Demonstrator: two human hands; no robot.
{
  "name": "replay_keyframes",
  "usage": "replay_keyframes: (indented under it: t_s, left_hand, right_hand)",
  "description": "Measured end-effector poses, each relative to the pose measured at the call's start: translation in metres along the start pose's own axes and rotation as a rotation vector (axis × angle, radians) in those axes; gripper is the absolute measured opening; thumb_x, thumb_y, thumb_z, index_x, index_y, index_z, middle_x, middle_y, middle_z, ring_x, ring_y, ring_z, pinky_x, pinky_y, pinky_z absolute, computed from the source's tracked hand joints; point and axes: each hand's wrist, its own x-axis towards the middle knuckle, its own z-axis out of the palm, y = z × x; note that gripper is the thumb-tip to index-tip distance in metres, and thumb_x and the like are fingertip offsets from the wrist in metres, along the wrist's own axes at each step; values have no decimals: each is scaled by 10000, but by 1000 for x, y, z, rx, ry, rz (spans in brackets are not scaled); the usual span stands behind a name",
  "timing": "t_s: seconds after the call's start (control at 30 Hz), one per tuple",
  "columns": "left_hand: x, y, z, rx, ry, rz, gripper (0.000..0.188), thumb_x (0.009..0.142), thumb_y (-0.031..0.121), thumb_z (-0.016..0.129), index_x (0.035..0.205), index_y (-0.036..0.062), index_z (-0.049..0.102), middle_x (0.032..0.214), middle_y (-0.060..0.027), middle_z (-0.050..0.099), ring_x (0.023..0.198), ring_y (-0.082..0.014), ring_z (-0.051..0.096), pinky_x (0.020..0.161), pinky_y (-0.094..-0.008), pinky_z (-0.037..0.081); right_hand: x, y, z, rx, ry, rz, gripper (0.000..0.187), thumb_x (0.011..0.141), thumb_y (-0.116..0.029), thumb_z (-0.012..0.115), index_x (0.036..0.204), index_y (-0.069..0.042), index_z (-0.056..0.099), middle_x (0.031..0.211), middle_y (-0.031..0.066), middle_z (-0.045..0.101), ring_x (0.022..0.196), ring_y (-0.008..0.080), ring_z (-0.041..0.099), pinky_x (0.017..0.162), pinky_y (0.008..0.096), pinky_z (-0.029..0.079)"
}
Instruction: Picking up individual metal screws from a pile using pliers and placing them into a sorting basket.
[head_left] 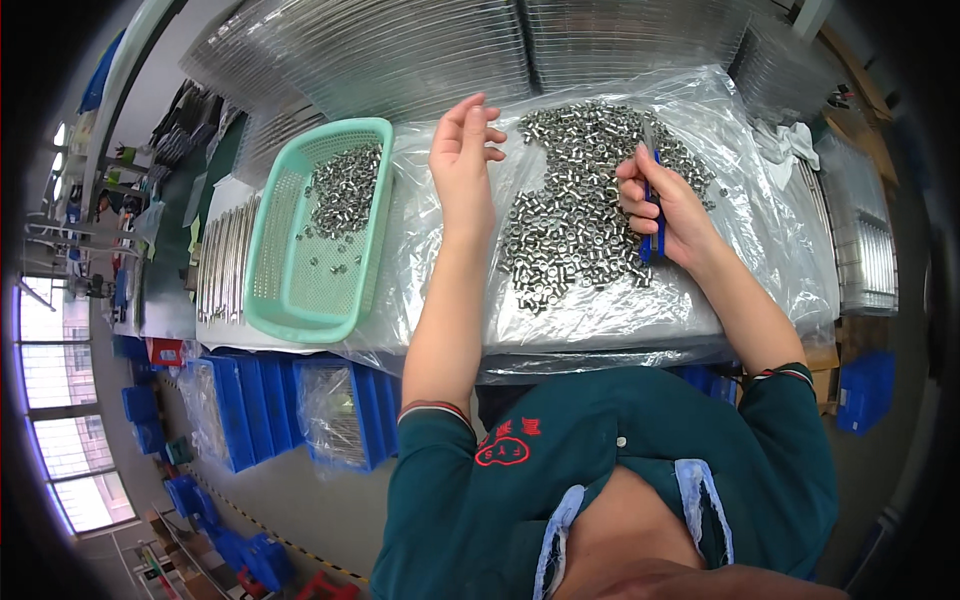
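"Surroundings of the heap of metal parts (570,230)?"

"It lies on the plastic-covered counter (600,325). From it, stacked clear trays (420,55) stand at 12 o'clock, blue bins (258,410) lower down at 8. The right hand (668,208), clamped on a blue-handled tool (657,242), obstructs its 3 o'clock side."

"Containers?"

"1 green basket (262,270), 9 o'clock; metal pieces (346,190) gathered toward its 1 o'clock end."

"Left hand (466,140)?"

"At 10 o'clock, apart from the right, fingers parted."

R grip (678,208) on blue-handled tool (659,238), sm. metal pcs (572,215), L grip (463,155) half-curled, green basket (300,290) w/ pcs
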Motion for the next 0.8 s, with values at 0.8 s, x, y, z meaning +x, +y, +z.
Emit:
replay_keyframes:
  t_s: [0.8]
  left_hand:
    - [-14, -22, 24, 830, -396, 478, 138, 750, 96, 641, 883, 62, 632, 824, -43, 598, 757, -135, 555, 618, -240, 441]
  right_hand:
    - [-1, 1, 2, -128, -8, 32, 271, 873, -212, 504, 1059, -16, 521, 681, -53, 447, 492, -20, 345, 360, 123, 262]
